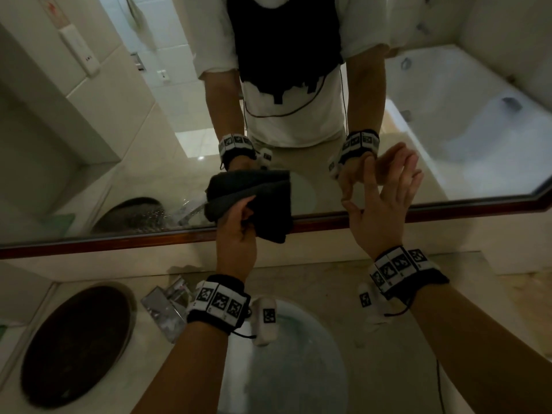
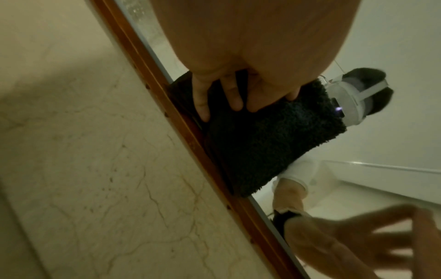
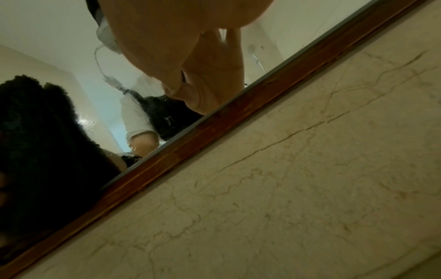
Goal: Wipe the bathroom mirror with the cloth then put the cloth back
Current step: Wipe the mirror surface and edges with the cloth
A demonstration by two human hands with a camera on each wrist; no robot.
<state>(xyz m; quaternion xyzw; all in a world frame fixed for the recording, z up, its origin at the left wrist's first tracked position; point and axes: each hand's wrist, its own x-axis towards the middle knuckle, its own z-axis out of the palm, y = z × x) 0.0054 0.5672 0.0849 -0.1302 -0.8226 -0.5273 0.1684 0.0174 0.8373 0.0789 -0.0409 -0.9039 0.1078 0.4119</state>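
Note:
A dark folded cloth (image 1: 263,189) lies against the lower part of the mirror (image 1: 143,138), overlapping its brown wooden frame (image 1: 119,239). My left hand (image 1: 239,218) grips the cloth, thumb on the near side. In the left wrist view its fingers (image 2: 201,105) lie over the fuzzy cloth (image 2: 269,143) beside the frame (image 2: 152,94). My right hand (image 1: 385,189) is raised to the right with fingers spread, holding nothing, close to the glass. In the right wrist view the right hand (image 3: 205,75) sits just above the frame (image 3: 214,132), with the cloth (image 3: 43,151) at the left.
Droplets speckle the mirror's lower left (image 1: 149,218). Below are a marble backsplash (image 1: 298,255), a white basin (image 1: 292,363), a chrome faucet (image 1: 167,306) and a dark round tray (image 1: 77,351) on the counter. The mirror reflects a bathtub (image 1: 466,121).

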